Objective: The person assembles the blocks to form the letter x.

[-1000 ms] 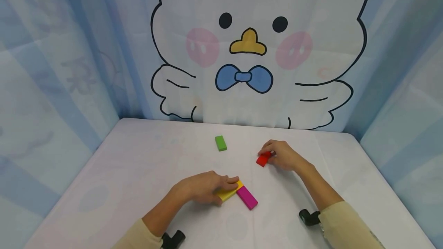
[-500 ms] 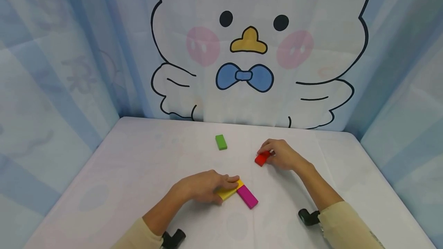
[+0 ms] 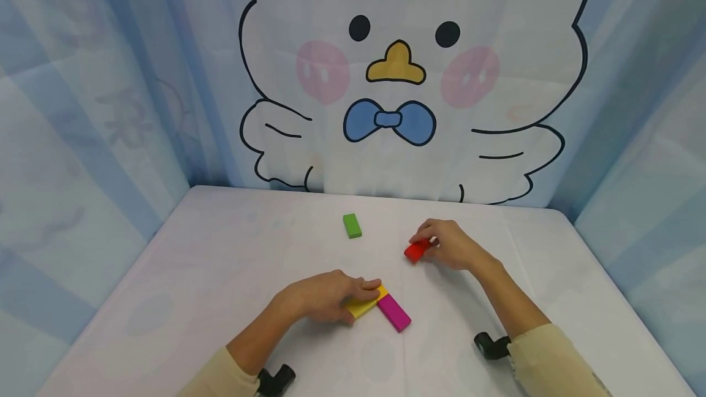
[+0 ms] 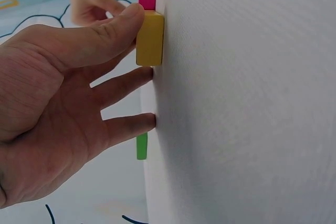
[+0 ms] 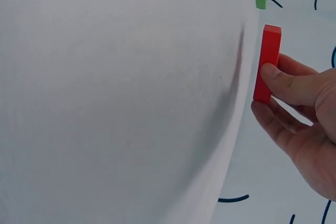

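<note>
My left hand [image 3: 325, 296] pinches a yellow block [image 3: 361, 309] lying on the table, thumb [image 4: 113, 34] on one side and a finger across the other. Beyond those fingers a more orange-yellow end shows; whether it is a separate block I cannot tell. A magenta block [image 3: 394, 313] touches that end at an angle. Farther right, my right hand [image 3: 453, 246] holds a red block [image 5: 269, 56] between thumb and fingers. In the right wrist view the red block is raised off the table, its shadow falling apart from it.
A green block [image 3: 352, 226] lies alone toward the back of the white table [image 3: 248, 231]. Behind it hangs a curtain [image 3: 386, 164] with a cartoon figure, and more curtain closes both sides. Black wrist mounts [image 3: 493, 347] stick out by the sleeves.
My right hand has shifted the red block slightly left and tilted it. My left hand and the yellow, magenta and green blocks stay in place.
</note>
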`<state>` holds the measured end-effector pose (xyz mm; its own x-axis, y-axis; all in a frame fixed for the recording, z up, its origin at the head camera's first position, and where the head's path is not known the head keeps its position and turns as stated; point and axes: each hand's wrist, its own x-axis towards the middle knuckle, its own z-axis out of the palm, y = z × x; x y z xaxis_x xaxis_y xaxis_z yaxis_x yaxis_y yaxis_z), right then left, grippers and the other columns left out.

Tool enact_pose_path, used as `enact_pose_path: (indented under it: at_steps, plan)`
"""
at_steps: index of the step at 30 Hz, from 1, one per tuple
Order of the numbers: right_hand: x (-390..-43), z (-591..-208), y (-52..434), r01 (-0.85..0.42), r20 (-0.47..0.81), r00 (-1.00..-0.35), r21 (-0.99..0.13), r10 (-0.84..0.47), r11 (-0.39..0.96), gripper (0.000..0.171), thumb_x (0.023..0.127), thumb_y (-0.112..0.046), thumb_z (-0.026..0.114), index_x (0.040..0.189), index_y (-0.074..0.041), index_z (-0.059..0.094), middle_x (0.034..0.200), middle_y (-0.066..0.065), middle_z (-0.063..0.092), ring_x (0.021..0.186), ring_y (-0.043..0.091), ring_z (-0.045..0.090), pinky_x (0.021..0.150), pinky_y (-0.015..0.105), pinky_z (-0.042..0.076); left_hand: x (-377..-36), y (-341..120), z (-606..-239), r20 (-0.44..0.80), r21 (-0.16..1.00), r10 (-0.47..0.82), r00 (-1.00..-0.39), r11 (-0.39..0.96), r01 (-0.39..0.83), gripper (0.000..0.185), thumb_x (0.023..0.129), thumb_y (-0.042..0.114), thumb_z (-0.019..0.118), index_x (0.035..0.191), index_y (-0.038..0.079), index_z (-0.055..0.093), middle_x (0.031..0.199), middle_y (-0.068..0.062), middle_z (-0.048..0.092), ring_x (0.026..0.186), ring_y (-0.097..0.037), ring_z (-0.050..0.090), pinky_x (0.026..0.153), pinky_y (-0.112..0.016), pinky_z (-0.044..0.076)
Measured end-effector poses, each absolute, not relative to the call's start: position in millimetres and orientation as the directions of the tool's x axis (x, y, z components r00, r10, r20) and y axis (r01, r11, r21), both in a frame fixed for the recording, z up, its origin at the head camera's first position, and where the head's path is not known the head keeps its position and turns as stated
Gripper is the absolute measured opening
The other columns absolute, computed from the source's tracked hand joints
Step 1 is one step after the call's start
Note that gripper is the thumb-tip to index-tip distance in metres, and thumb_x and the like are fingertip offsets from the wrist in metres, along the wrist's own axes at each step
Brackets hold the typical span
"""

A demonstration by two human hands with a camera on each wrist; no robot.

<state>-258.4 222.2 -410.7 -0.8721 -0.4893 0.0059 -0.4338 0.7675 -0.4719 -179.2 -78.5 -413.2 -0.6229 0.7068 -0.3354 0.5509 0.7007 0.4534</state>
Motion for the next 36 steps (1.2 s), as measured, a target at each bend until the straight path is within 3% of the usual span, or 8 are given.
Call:
enact_pose_path:
  at_steps: [36]
  plan:
    - [-237.4, -395.9, 205.6, -0.449, 0.036, -0.869, -0.477, -0.493, 0.755, 0.034, 0.088, 0.005, 0.077, 0.119, -0.01, 0.079, 0.115, 0.007, 0.069, 0.108, 0.026, 0.064, 0.087, 0.037, 0.063, -178.6, -77.5, -412.0, -0.33, 0.459, 0.707, -0.625, 0.699, 0.548, 0.067, 0.094, 0.026, 0.078, 0.154, 0.036, 0.051, 0.163, 0.022, 0.041, 0.15, -0.016, 0.045, 0.119, -0.039, 0.044]
